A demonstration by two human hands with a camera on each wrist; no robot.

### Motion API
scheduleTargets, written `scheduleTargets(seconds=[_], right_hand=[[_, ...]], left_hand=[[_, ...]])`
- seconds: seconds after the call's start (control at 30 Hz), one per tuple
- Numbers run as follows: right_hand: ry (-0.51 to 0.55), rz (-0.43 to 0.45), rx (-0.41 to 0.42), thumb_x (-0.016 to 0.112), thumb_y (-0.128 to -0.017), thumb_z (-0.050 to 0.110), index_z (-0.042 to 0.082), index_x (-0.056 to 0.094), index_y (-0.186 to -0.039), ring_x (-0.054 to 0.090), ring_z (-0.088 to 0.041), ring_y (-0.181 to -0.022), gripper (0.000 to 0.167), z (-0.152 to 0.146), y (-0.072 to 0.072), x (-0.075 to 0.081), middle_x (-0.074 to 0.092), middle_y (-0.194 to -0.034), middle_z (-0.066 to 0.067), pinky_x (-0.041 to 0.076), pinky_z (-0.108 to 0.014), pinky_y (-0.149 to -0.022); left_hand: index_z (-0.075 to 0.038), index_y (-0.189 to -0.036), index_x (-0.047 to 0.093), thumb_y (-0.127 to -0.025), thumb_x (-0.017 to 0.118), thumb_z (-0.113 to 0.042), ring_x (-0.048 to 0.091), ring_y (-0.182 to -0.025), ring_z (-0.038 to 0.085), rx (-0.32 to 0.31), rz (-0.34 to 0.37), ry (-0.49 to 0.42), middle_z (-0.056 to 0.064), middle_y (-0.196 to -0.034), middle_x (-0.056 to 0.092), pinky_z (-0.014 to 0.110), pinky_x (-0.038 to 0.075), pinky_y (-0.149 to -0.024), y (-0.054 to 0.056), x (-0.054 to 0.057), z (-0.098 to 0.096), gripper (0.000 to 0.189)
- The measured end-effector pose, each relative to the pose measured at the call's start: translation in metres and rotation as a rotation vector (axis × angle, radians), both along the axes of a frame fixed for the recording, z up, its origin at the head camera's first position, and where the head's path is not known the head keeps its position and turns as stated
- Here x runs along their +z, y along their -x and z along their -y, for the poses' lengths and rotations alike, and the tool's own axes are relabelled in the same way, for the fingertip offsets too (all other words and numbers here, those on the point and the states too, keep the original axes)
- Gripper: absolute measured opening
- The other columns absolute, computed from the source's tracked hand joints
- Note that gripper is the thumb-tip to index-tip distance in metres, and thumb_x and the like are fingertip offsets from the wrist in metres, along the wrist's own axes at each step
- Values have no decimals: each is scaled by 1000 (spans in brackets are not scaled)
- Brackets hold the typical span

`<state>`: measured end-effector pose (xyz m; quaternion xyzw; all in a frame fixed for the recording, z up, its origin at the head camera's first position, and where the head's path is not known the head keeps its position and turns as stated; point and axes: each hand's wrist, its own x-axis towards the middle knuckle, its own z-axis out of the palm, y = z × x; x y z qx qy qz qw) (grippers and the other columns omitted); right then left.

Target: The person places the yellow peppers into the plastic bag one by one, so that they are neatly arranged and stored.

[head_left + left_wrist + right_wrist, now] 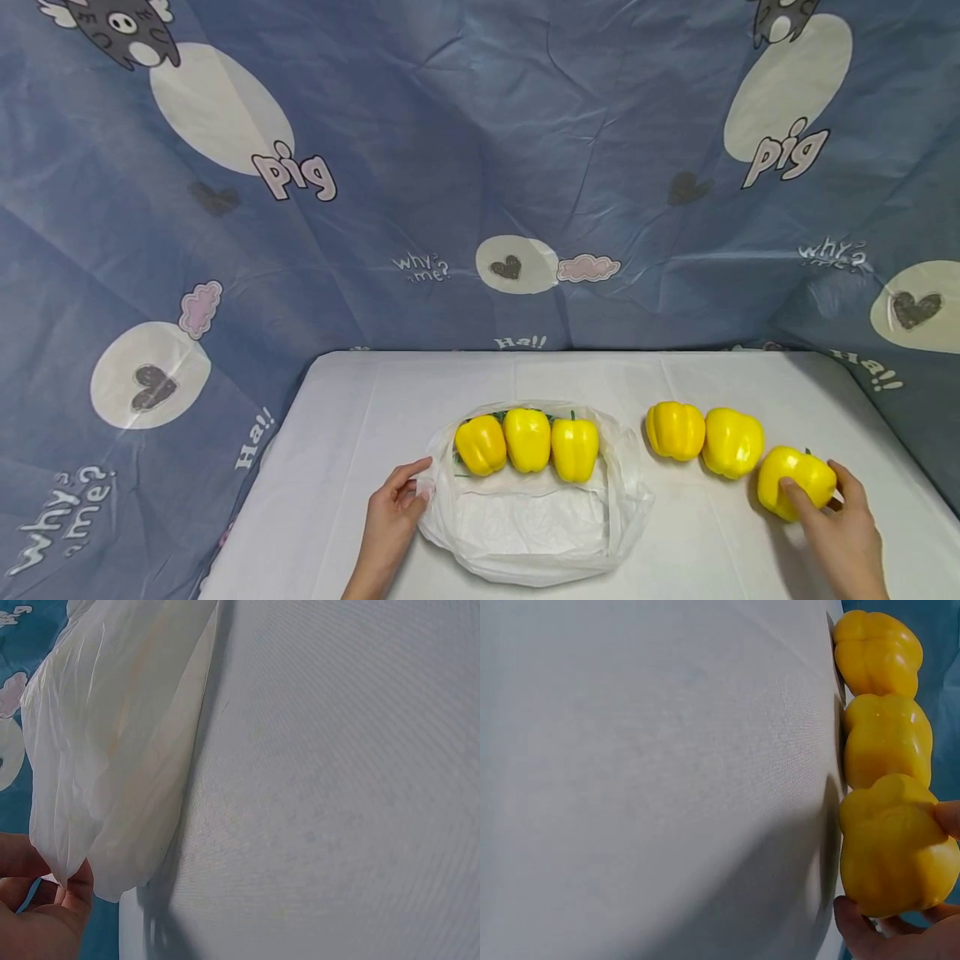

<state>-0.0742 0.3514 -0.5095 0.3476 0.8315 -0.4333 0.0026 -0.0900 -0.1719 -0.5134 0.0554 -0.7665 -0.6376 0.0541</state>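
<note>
My left hand [395, 508] pinches the left edge of a white plastic bag [442, 533], its fold bunched between thumb and fingers in the left wrist view. Inside the bag's wide mouth, three yellow bell peppers [527, 440] sit in a row along the far side, over a white lining. At the right, my right hand [843, 533] grips another yellow bell pepper [797, 482], thumb on its near side and fingers round its right end. Two more yellow bell peppers [732, 443] lie just left of the held one, also lined up beyond it in the right wrist view.
A white cloth covers the table [360, 417], which ends at a straight far edge. Behind and beside it hangs a blue curtain [420, 167] printed with pigs, hearts and words. White tabletop lies between the bag and the pepper row.
</note>
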Motion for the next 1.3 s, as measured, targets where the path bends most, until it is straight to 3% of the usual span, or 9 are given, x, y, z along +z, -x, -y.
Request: scheduleTargets(seconds=[0.23,0.53,0.63,0.73,0.83,1.0,1.13,1.3], right_hand=[[-31,-37,-60,55,-95,49,-2,7,-155,28,-54,-132,92,9,-8,4,10,-157,-31,34,-62,-101],[-13,-130,-180,60,-92,46,7,18,-157,32,-44,-136,87,21,-17,10,20,-159,-20,35,-54,-104],[-15,-161,-208,61,-92,46,11,21,-157,34,-41,-136,84,25,-18,11,24,-159,-17,35,-50,-106],[-8,-185,-232,63,-91,47,14,23,-157,34,-37,-137,83,29,-20,12,27,-158,-14,36,-38,-107],[5,-213,-242,64,-90,48,18,25,-157,34,-33,-138,82,33,-20,12,29,-158,-12,37,-23,-103],[37,-270,-250,67,-89,45,25,30,-155,38,-20,-134,78,41,-21,14,34,-154,-7,34,-4,-78],[63,-334,-237,71,-89,36,26,35,-152,40,-9,-125,73,49,-22,17,39,-147,1,35,-2,-73],[57,-452,-166,74,-88,19,23,40,-147,40,-6,-120,68,58,-21,18,43,-137,7,37,-2,-79]], left_hand=[[-3,-124,66,-85,63,12,54,-89,19,-2,5,0,12,-116,62,19,47,-72,0,0,-1,42],[-4,-125,66,-85,63,11,54,-91,20,-6,23,-10,11,-118,62,20,48,-73,0,3,-1,42],[-3,-125,66,-86,62,11,55,-91,20,-6,22,-13,12,-117,62,20,48,-73,-1,3,-1,42],[-3,-125,65,-85,62,11,56,-91,20,-7,18,-16,12,-117,61,20,48,-73,-1,2,-1,42],[-2,-125,65,-85,62,12,57,-90,20,-8,13,-23,13,-117,61,20,49,-73,-1,2,-1,43],[-2,-125,65,-84,63,13,56,-89,17,-6,14,-16,13,-117,61,20,49,-73,-1,1,-1,43],[-2,-124,66,-84,63,13,54,-88,15,-1,13,-5,12,-117,62,19,48,-72,-1,1,-1,43],[-3,-124,66,-84,63,12,53,-90,17,2,19,1,12,-118,61,19,47,-73,-1,2,-1,43]])
